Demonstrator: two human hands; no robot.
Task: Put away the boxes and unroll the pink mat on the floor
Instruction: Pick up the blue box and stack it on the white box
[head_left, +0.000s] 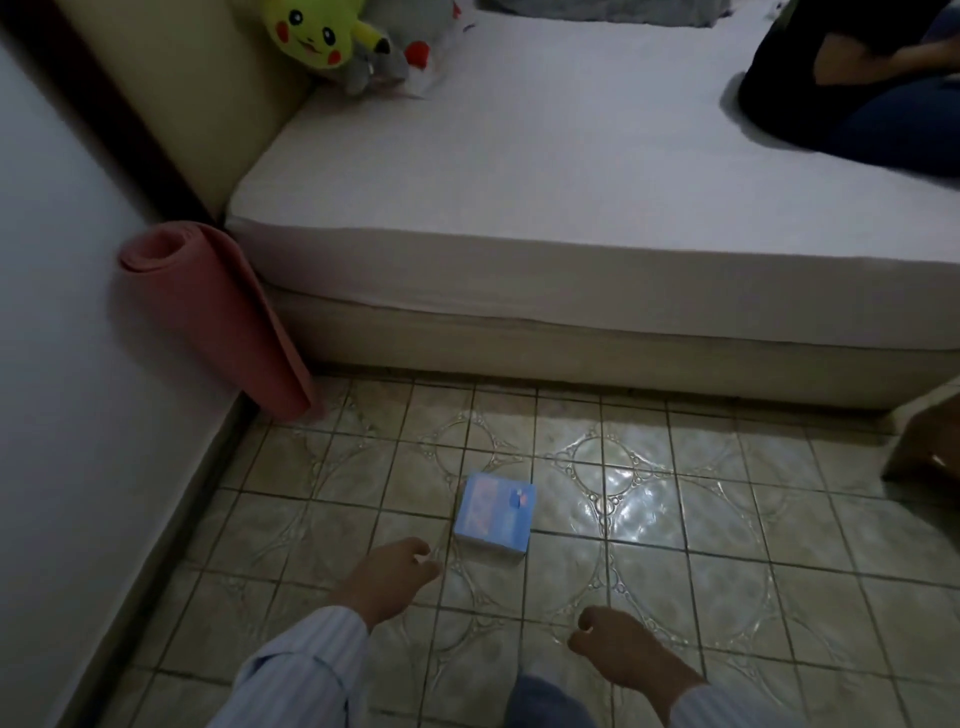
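A small light-blue box (493, 514) with pink print lies on the tiled floor in front of the bed. The rolled pink mat (218, 317) stands on end in the corner, leaning between the left wall and the bed. My left hand (387, 577) hovers just left of and below the box, fingers loosely curled, holding nothing. Lower and to the right of the box, my right hand (618, 649) hangs with relaxed curled fingers, also holding nothing. Neither hand touches the box.
A low bed (519, 197) with a white sheet fills the upper view. Plush toys (322, 36) sit at its head, and a person in dark clothes (857, 88) sits on its right side. A brown object (924, 447) juts in at the right edge.
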